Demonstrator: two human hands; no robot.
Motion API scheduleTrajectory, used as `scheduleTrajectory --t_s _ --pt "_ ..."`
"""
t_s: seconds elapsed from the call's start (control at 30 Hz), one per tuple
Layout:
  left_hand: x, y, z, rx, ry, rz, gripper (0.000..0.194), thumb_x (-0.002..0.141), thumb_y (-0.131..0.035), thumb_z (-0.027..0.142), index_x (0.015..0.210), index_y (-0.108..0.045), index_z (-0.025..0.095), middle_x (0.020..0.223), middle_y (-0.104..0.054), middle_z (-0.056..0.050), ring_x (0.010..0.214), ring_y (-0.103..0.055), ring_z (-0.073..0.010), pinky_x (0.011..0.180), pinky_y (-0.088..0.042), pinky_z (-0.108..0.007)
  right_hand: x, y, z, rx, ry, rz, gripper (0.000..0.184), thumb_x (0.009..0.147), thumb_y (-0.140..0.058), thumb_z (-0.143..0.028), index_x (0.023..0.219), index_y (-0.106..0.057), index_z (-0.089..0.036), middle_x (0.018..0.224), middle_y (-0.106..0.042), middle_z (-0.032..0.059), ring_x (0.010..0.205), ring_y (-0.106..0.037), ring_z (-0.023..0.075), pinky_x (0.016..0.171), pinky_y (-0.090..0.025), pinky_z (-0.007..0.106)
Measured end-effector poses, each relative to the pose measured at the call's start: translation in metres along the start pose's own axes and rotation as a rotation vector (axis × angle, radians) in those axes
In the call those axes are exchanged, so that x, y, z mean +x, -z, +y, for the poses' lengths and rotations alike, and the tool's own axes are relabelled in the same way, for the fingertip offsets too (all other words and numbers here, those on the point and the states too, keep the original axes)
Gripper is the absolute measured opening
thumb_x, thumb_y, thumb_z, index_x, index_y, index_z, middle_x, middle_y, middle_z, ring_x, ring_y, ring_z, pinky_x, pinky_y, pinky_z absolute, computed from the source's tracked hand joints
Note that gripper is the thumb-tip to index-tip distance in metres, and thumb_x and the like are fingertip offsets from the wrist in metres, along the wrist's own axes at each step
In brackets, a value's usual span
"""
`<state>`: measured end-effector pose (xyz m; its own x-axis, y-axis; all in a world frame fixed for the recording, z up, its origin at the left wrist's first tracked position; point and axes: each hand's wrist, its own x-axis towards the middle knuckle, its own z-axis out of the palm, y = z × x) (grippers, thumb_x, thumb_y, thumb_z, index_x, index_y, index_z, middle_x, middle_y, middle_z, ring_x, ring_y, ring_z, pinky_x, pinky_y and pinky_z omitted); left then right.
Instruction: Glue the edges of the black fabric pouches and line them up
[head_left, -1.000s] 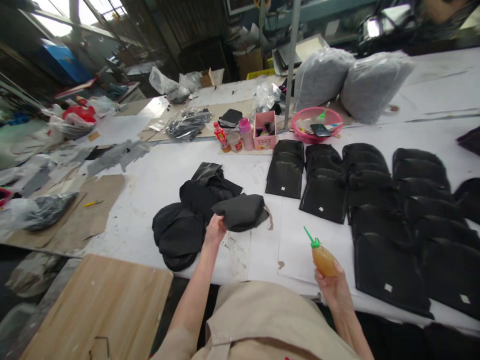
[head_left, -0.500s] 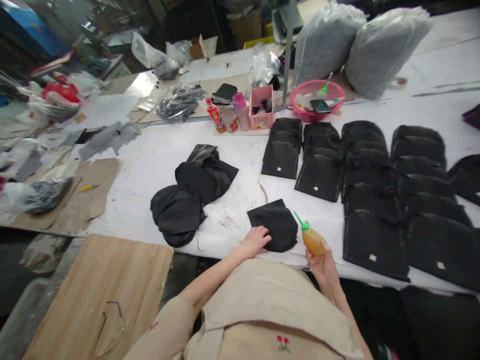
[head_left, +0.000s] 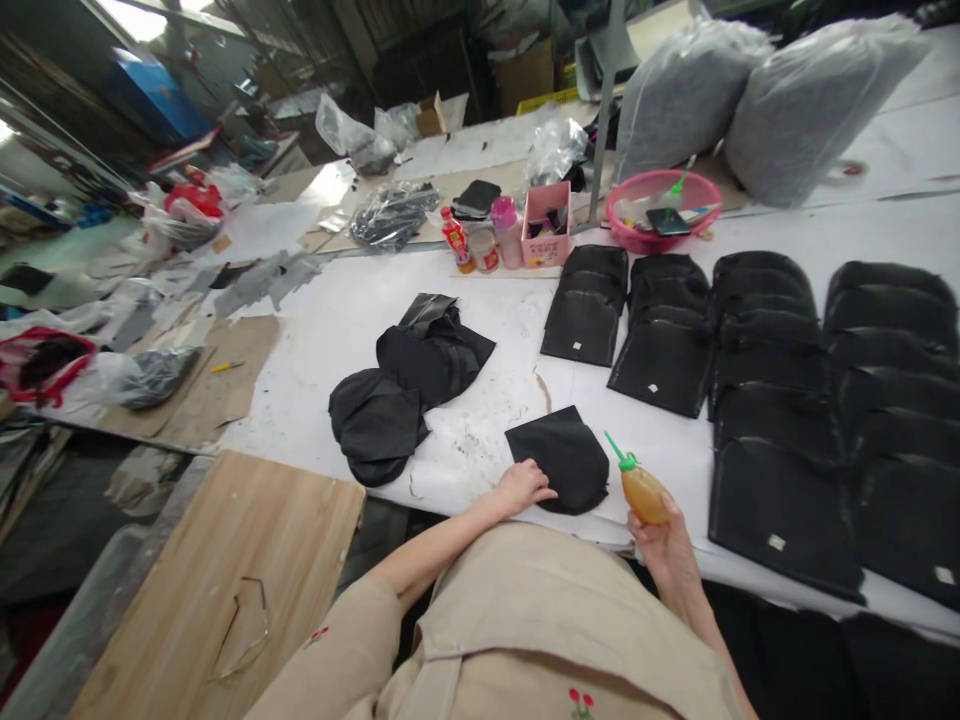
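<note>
My left hand [head_left: 527,487] rests on the lower left edge of a black fabric piece [head_left: 568,458], its fingers lying over the cloth. This piece lies flat at the table's front edge, with one rounded end. In my right hand [head_left: 665,543] is a squeeze bottle [head_left: 642,493] of amber liquid with a green nozzle. The bottle is tilted, its nozzle pointing up and left, just right of the fabric piece and apart from it. To the left lies a loose heap of black fabric pieces [head_left: 379,425].
Overlapping rows of black pieces [head_left: 780,490] cover the table's right side. Behind them stand a pink basket [head_left: 664,240], a pink box [head_left: 546,250], bottles and stuffed plastic bags [head_left: 821,110]. Eyeglasses [head_left: 262,632] lie on a wooden board [head_left: 187,580] at lower left.
The view has shifted left, so things appear farther right. My left hand's fingers have drawn closer together at the fabric's edge. My right hand still holds the bottle in much the same place.
</note>
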<state>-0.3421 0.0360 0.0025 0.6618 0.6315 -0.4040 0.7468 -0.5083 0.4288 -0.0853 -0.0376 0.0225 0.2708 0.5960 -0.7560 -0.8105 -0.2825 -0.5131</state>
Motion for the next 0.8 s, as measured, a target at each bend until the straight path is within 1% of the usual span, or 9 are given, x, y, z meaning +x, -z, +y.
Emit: scheduleTrajectory --t_s 0.07,0.13,0.27,0.37,0.43,0.5,0.57,0.7,0.8 --pt "0.003 0.0 0.006 0.1 0.045 -0.002 0.045 0.085 -0.072 0.059 0.1 -0.065 0.017 0.095 -0.068 -0.008 0.098 -0.059 -0.0241 0.073 -0.045 -0.031 0.001 -0.001 -0.001 0.005 -0.013 0.012 0.04 0.061 -0.088 -0.038 0.095 -0.074 -0.024 0.091 -0.075 -0.0027 0.069 -0.067 0.0114 0.045 -0.054 0.016" --pt "0.007 0.0 0.011 0.195 0.027 -0.016 0.055 0.079 -0.077 0.06 0.108 -0.063 0.015 0.102 -0.068 -0.011 0.101 -0.059 -0.0271 0.072 -0.047 -0.033 0.001 -0.002 -0.001 0.004 -0.016 0.011 0.042 0.059 -0.088 -0.039 0.096 -0.074 -0.024 0.092 -0.075 -0.0026 0.07 -0.068 0.0112 0.046 -0.054 0.016" --pt "0.012 0.005 0.015 0.242 -0.021 -0.071 0.034 0.093 -0.066 0.046 0.105 -0.065 0.015 0.101 -0.068 -0.011 0.103 -0.06 -0.0266 0.075 -0.049 -0.033 0.002 -0.005 0.0 -0.001 -0.013 0.009 0.043 0.058 -0.088 -0.039 0.095 -0.074 -0.024 0.091 -0.075 -0.003 0.068 -0.067 0.0108 0.044 -0.053 0.016" --pt "0.017 0.007 0.019 0.248 -0.002 -0.112 0.032 0.092 -0.066 0.04 0.106 -0.066 0.011 0.101 -0.069 -0.014 0.103 -0.061 -0.029 0.074 -0.051 -0.035 0.002 -0.006 0.001 -0.009 -0.006 -0.002 0.04 0.061 -0.086 -0.04 0.095 -0.073 -0.025 0.091 -0.075 -0.0031 0.068 -0.067 0.011 0.045 -0.054 0.016" --pt "0.021 0.004 0.026 0.25 0.028 -0.136 0.025 0.091 -0.065 0.028 0.105 -0.066 0.008 0.1 -0.069 -0.017 0.1 -0.063 -0.03 0.072 -0.051 -0.035 0.003 -0.006 0.001 -0.018 -0.004 -0.012 0.038 0.063 -0.085 -0.04 0.096 -0.073 -0.025 0.09 -0.075 -0.0026 0.068 -0.067 0.0112 0.046 -0.054 0.016" --pt "0.026 -0.001 0.033 0.25 0.05 -0.142 0.017 0.093 -0.056 0.014 0.104 -0.066 0.006 0.098 -0.07 -0.02 0.097 -0.065 -0.0299 0.07 -0.05 -0.035 0.004 -0.006 0.002 -0.026 -0.003 -0.016 0.037 0.065 -0.084 -0.041 0.096 -0.073 -0.024 0.09 -0.075 -0.0022 0.067 -0.067 0.0109 0.045 -0.054 0.016" --pt "0.029 -0.005 0.037 0.248 0.049 -0.143 0.021 0.092 -0.049 0.007 0.103 -0.066 0.004 0.097 -0.07 -0.022 0.095 -0.067 -0.0299 0.07 -0.05 -0.035 0.004 -0.006 0.001 -0.02 -0.002 -0.009 0.037 0.064 -0.084 -0.04 0.095 -0.073 -0.023 0.088 -0.074 -0.0021 0.065 -0.066 0.0104 0.044 -0.052 0.016" --pt "0.029 0.001 0.033 0.174 0.042 -0.153 0.016 0.085 -0.061 0.011 0.098 -0.068 0.006 0.095 -0.072 -0.019 0.093 -0.069 -0.0297 0.074 -0.051 -0.034 0.001 -0.004 0.0 0.016 0.002 0.004 0.039 0.063 -0.085 -0.039 0.096 -0.072 -0.023 0.089 -0.073 -0.002 0.068 -0.066 0.0113 0.044 -0.052 0.017" --pt "0.024 0.022 0.018 0.131 0.059 -0.14 0.015 0.086 -0.059 0.017 0.097 -0.068 0.011 0.092 -0.074 -0.013 0.086 -0.07 -0.0261 0.073 -0.051 -0.032 -0.003 -0.002 -0.002 0.03 0.019 -0.008 0.038 0.064 -0.085 -0.038 0.096 -0.071 -0.024 0.092 -0.073 -0.0027 0.071 -0.067 0.0117 0.045 -0.052 0.017"
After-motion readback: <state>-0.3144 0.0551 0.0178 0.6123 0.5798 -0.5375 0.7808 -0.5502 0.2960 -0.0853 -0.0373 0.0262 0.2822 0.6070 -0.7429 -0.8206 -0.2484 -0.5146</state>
